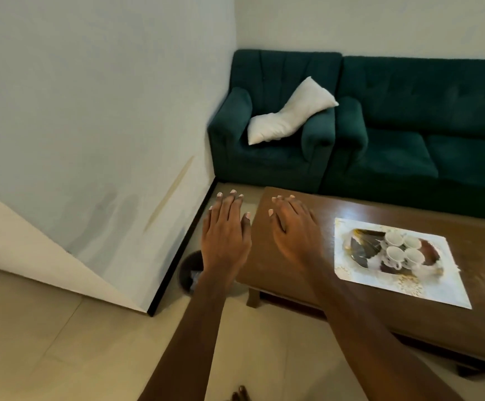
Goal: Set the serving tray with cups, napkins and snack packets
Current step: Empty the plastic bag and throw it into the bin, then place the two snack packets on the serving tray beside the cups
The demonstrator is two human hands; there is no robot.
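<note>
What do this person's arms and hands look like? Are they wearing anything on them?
Both forearms are bare: no sleeves, gloves, watch or bracelets show. The left hand and right hand have longish fingernails painted a pale, whitish colour. No rings can be made out.

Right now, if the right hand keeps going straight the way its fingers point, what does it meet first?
Probably the far left end of the wooden table, which the right hand hovers above, then the green armchair beyond. Depth is unclear; the hand's height above the table can't be judged.

No legible text, label, brand, number or sign appears on any surface; the patterned white rectangular placemat [391, 280] bears ornament only.
</note>
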